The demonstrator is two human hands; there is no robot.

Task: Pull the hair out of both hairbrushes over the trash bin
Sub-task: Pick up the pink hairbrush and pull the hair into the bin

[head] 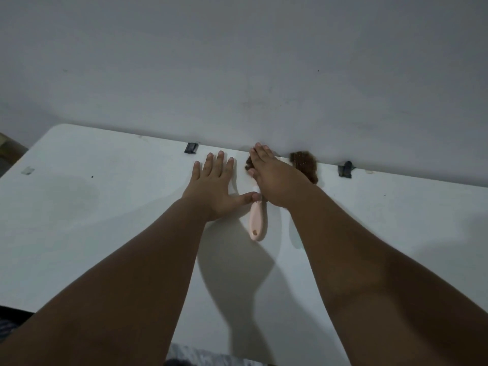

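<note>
The person's left hand (214, 180) lies flat on the white table (92, 207), fingers straight and spread, holding nothing, its thumb touching the neck of the pink-handled hairbrush (257, 220); the right hand (274, 178) covers that brush's head, its fingers (260, 154) stretched towards the wall (237, 62) rather than curled, so it rests on the brush without gripping it; a tuft of brown hair (247, 166) shows at the left edge of that hand. The second hairbrush (303, 165) lies just beside it to the right, against the wall, its bristles matted with brown hair; whether the right hand brushes it cannot be told. Two black clips (191, 147) sit along the table's far edge; the trash bin is not in view. The step in hand looks like picking up the first brush, with no hair yet pulled over a bin. To do it well, one hand should probably close firmly round the pink handle and lift the brush clear before any tugging; the brush should be carried over the bin first, since loose hair is light and likely to cling or drift onto the table; the other hand's fingers should then pinch the mat low, near the base of the bristles, and draw it up along them in one piece rather than pluck at the top.
</note>
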